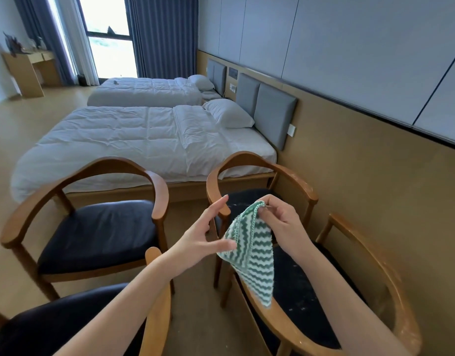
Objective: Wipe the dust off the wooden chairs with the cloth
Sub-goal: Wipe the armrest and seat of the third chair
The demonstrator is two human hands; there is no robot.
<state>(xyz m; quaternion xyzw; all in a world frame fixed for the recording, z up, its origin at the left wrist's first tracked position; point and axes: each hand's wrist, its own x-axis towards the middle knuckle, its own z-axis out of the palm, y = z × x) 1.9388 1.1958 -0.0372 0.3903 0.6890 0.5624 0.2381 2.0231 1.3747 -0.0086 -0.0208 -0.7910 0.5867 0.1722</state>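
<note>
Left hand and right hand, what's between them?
The green-and-white striped cloth hangs between them in the head view. The right hand pinches its top corner, and the left hand touches its left corner with straight fingers.

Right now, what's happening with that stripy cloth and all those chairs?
A person holds up a green-and-white striped cloth. The right hand pinches its top corner, and the left hand, fingers straight, touches its lower edge. The cloth hangs over the nearest wooden chair, whose dark seat shows pale specks. Wiping doesn't seem to have started.
</note>
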